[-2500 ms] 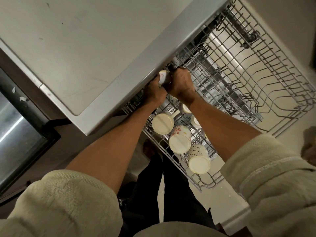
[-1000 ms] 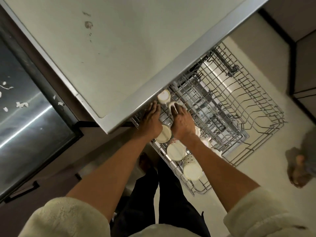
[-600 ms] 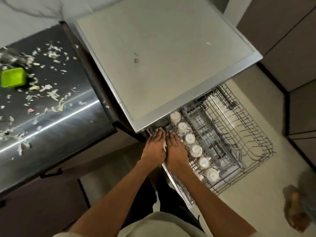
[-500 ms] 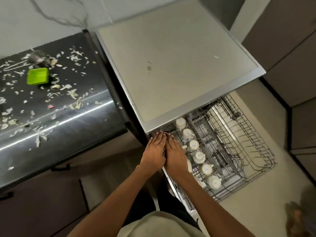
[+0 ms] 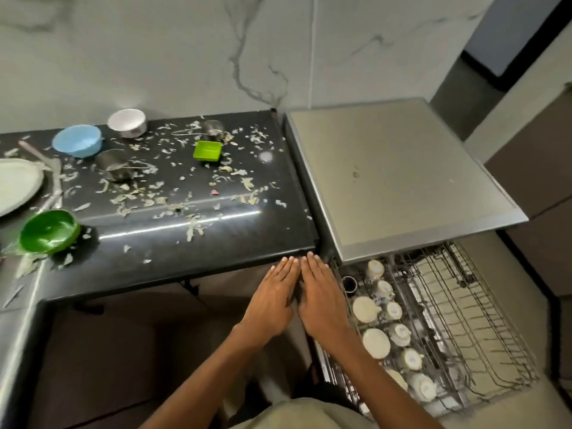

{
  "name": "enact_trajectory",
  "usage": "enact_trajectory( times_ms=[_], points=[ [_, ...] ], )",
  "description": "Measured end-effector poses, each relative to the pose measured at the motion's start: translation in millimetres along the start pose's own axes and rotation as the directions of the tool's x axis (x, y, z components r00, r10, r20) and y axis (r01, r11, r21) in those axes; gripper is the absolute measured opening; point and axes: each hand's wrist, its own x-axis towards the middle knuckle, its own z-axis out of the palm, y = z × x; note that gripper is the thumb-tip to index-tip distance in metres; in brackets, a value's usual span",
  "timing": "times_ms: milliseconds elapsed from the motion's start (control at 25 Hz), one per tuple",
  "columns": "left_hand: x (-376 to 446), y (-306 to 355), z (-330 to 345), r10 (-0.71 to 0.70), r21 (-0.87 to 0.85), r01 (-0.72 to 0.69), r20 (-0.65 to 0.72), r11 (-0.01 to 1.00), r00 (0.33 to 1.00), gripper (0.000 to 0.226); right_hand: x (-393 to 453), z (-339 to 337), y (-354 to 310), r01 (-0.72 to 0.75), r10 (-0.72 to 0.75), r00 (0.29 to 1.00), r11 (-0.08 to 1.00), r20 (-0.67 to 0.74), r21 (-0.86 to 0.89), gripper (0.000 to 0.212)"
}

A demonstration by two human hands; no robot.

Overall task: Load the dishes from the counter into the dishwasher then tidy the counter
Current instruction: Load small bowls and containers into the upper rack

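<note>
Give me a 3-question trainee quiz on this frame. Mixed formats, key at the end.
1. True or false: the left hand is holding a cup.
2. Which lies nearest the dishwasher top? A) blue bowl B) green square container C) round green bowl
3. Fill in: the cups stand in the pulled-out ____.

Key: 1 false; 2 B; 3 rack

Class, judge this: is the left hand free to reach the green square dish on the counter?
Probably yes: the left hand is empty and flat, and only scattered scraps lie between it and the green square dish.
</note>
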Motion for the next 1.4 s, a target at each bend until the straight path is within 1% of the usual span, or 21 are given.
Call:
enact_trajectory(
  times_ms=[40, 160, 200, 280, 320, 400, 440, 520, 600, 760, 840, 1040, 1240, 1280, 1400],
  points=[
    [-7, -9, -9, -0.01, 0.002, 0.01, -0.026, 1.0, 1.0, 0.08, 5, 5, -15, 0.041, -0.041, 0.999, 0.999, -0.022, -0.013, 0.057],
    [-32, -42, -42, -0.087, -0.006, 0.087, -0.126, 0.996, 0.988, 0.077, 22, 14, -71, 0.168, -0.17, 0.984, 0.985, -0.052, -0.03, 0.053],
    [-40, -53, -52, -0.111, -0.011, 0.11, -0.162, 0.994, 0.981, 0.074, 28, 15, -89, 0.195, -0.196, 0.98, 0.98, -0.033, -0.029, 0.055],
    [-53, -72, -73, -0.148, -0.02, 0.147, -0.22, 0.989, 0.964, 0.07, 40, 17, -122, 0.249, -0.249, 0.969, 0.968, 0.006, -0.015, 0.066],
    [-56, -80, -81, -0.161, -0.021, 0.161, -0.24, 0.987, 0.957, 0.07, 46, 20, -133, 0.274, -0.274, 0.962, 0.962, 0.012, -0.018, 0.066],
    [-61, -95, -96, -0.192, -0.026, 0.192, -0.284, 0.981, 0.94, 0.075, 58, 26, -151, 0.33, -0.329, 0.944, 0.943, 0.033, -0.049, 0.06],
    [-62, -103, -103, -0.211, -0.026, 0.213, -0.305, 0.977, 0.929, 0.078, 66, 30, -160, 0.359, -0.357, 0.933, 0.932, 0.042, -0.051, 0.062],
    [-64, -121, -115, -0.251, -0.036, 0.254, -0.336, 0.966, 0.908, 0.082, 83, 37, -176, 0.41, -0.408, 0.911, 0.911, 0.059, -0.038, 0.066],
    [-68, -138, -123, -0.296, -0.052, 0.297, -0.348, 0.953, 0.89, 0.082, 100, 46, -194, 0.443, -0.439, 0.894, 0.896, 0.085, -0.023, 0.063],
    [-67, -172, -138, -0.395, -0.092, 0.389, -0.367, 0.916, 0.842, 0.067, 129, 62, -227, 0.499, -0.501, 0.86, 0.866, 0.1, 0.043, 0.06],
    [-64, -191, -150, -0.444, -0.103, 0.442, -0.391, 0.891, 0.806, 0.065, 150, 71, -244, 0.543, -0.551, 0.827, 0.834, 0.111, 0.095, 0.061],
    [-67, -235, -180, -0.576, -0.146, 0.58, -0.448, 0.802, 0.684, 0.073, 200, 102, -296, 0.648, -0.672, 0.73, 0.739, 0.128, 0.184, 0.062],
    [-83, -271, -210, -0.693, -0.227, 0.714, -0.548, 0.663, 0.469, 0.077, 237, 141, -357, 0.781, -0.81, 0.569, 0.587, 0.144, 0.213, 0.056],
    [-88, -278, -213, -0.703, -0.23, 0.732, -0.558, 0.641, 0.44, 0.078, 239, 147, -366, 0.794, -0.823, 0.547, 0.568, 0.153, 0.219, 0.055],
    [-96, -289, -220, -0.722, -0.256, 0.751, -0.571, 0.609, 0.392, 0.076, 245, 159, -383, 0.814, -0.845, 0.507, 0.534, 0.169, 0.227, 0.058]
  ],
)
